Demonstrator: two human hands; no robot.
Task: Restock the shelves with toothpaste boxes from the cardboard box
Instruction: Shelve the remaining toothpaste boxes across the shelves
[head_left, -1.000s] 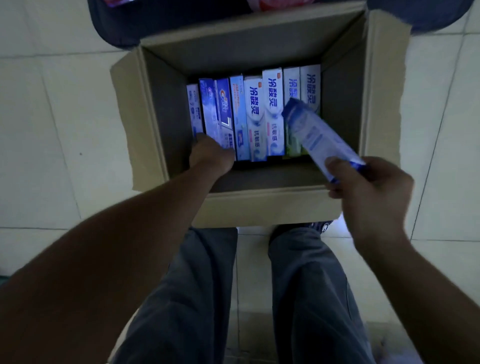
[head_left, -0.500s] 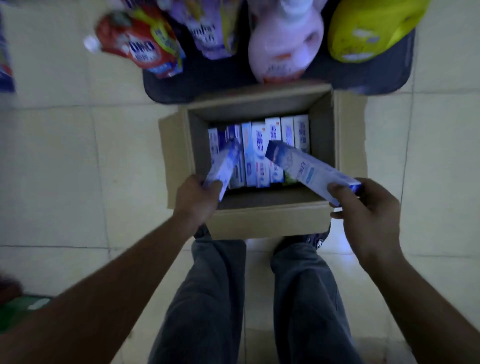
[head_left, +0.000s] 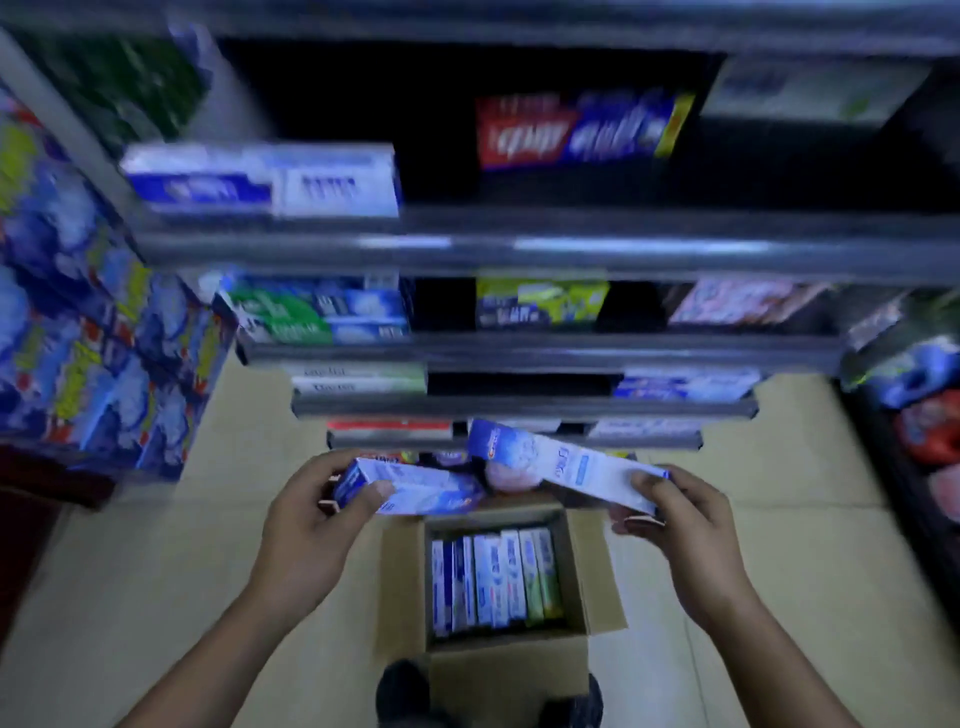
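Gripping 2 toothpaste boxes (head_left: 423, 492), left hand (head_left: 310, 525), right hand (head_left: 688, 535); lettering blurred.

Two blue-white toothpaste boxes (head_left: 415, 491) raised above the open cardboard box (head_left: 405, 587).

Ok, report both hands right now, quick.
Left hand: holding a toothpaste box by its end.
Right hand: holding a second toothpaste box by its end.

Blue printed packs (head_left: 93, 332) stacked far left; pale tiled floor (head_left: 156, 571); red pouches (head_left: 930, 428) on right, blurred.
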